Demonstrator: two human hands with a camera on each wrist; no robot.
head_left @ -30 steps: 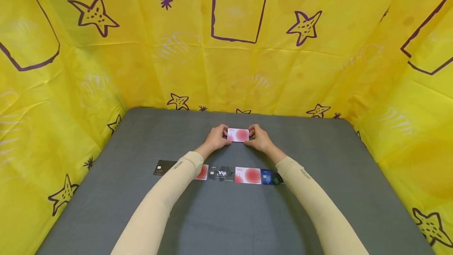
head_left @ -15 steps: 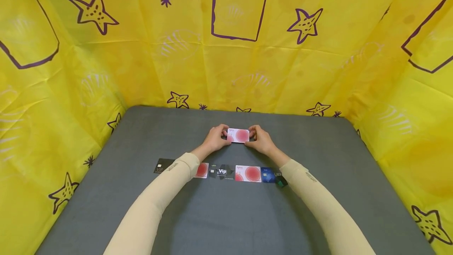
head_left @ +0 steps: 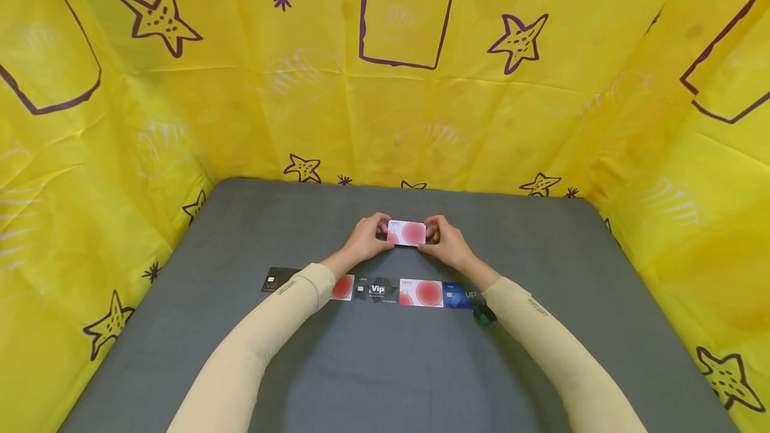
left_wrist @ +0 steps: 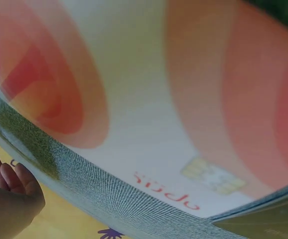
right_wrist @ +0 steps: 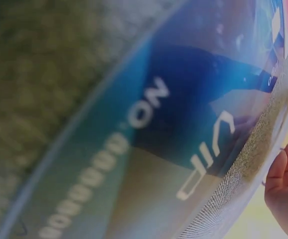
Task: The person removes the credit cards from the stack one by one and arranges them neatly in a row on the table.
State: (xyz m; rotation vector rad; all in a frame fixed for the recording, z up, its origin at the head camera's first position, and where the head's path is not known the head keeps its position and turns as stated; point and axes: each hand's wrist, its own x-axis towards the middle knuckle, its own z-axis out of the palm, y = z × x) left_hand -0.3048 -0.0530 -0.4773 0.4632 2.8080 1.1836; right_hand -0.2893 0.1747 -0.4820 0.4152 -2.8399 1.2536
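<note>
In the head view a white card with red circles is held over the grey table, its printed face toward me. My left hand pinches its left end between thumb and fingers. The right hand grips the opposite end the same way. Nearer to me lies a row of cards: a black VIP card, a red-and-white card partly behind my left sleeve, a grey Vip card, another red-and-white card and a blue VIP card, its right end hidden by my right sleeve.
The grey cloth-covered table meets a yellow curtain with starfish drawings at the back and both sides. A small dark object with a green patch shows beside my right wrist.
The held card has shifted slightly toward me and to the right, with both hands still on it. My forearms have spread outward a little, so more of the blue VIP card shows.
</note>
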